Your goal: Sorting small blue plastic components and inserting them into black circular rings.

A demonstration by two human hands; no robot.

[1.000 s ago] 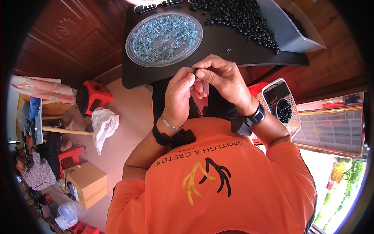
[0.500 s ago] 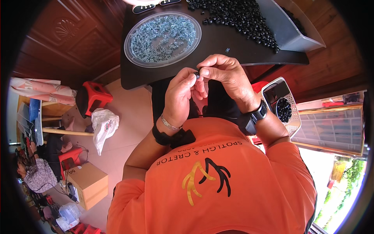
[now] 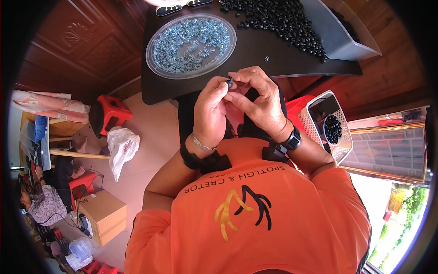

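My left hand (image 3: 211, 102) pinches a small black cord lock (image 3: 229, 84) between thumb and fingers, just off the table's near edge. A narrower bit stands up from its rounded body. Beside it, my right hand (image 3: 261, 100) has thumb and forefinger spread apart, the forefinger tip close to the top of the piece; whether it touches I cannot tell. Beyond my hands on the black table (image 3: 255, 64) stands a clear oval tub (image 3: 150, 59) of tiny silvery-blue springs (image 3: 169, 43). Many hollow black pieces (image 3: 287, 27) lie heaped at the far right.
A single spring (image 3: 267, 59) lies near the table's edge. A grey tray (image 3: 337, 43) leans among the black pieces. To my right, a pale basket (image 3: 344, 137) holds a bowl of black parts (image 3: 332, 129). Leftward are a red stool (image 3: 112, 114), a carton (image 3: 102, 214) and another person (image 3: 48, 205).
My right hand has drawn back slightly, its thumb parting from the black piece and dropping below it. The piece now shows more plainly in my left hand's pinch.
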